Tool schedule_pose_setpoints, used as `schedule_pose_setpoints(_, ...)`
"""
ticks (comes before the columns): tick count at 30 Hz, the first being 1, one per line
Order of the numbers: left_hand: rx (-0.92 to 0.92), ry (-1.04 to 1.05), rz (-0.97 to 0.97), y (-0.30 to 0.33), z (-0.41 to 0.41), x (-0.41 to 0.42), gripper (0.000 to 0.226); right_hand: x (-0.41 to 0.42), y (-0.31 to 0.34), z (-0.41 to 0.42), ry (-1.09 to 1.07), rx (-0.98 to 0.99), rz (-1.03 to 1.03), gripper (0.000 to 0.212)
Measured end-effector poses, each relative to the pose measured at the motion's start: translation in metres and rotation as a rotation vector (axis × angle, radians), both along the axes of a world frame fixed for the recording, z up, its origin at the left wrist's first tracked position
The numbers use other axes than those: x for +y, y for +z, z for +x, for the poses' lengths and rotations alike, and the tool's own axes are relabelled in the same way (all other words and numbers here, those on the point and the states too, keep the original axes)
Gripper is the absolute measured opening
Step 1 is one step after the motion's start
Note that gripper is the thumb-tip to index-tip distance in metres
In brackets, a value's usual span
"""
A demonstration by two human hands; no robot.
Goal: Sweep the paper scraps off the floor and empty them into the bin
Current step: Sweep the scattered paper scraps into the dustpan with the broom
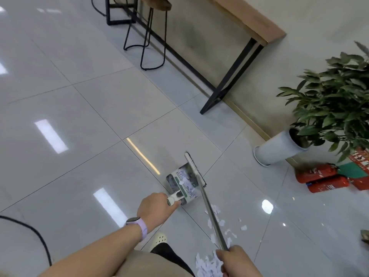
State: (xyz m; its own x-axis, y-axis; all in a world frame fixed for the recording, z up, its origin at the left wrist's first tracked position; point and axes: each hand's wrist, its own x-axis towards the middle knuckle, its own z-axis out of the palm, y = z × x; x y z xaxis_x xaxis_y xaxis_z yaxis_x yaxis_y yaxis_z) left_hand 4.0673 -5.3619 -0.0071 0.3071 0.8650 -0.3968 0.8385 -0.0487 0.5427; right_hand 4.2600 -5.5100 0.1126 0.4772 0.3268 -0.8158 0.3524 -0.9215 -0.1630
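1. Hands: your left hand [156, 206] grips the dustpan handle [173, 199], fingers curled round it; your right hand [237, 258] is closed round the broom pole [211, 214] at its near end.
2. Dustpan [182, 184]: it sits on the floor [79, 120] ahead of your left hand, with white paper bits lying inside it.
3. Broom head [194, 168]: it rests against the far side of the dustpan.
4. Paper scraps [221, 222]: loose pieces lie on the floor beside the pole, and a denser heap [207, 262] lies just beside your right hand.
5. Surroundings: a potted plant [327, 108] and red fire extinguishers [323, 178] stand near the wall to your right.
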Motion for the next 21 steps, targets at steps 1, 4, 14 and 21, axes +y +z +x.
schedule_pose_setpoints(1,0.008,0.019,0.004,0.002,0.003,0.004,0.057,0.008,-0.004,0.006,0.021,0.004,0.008,0.02)
schedule_pose_setpoints(4,0.011,0.102,0.005,0.008,0.014,0.015,0.057,0.039,-0.012,0.02,0.073,0.023,0.01,0.017)
schedule_pose_setpoints(14,-0.018,0.506,-0.009,0.013,0.025,0.055,0.063,0.157,-0.025,0.052,0.392,0.222,-0.038,0.023)
schedule_pose_setpoints(21,-0.074,0.848,0.035,0.023,-0.026,0.101,0.065,0.259,-0.017,0.024,0.431,0.426,-0.012,0.013)
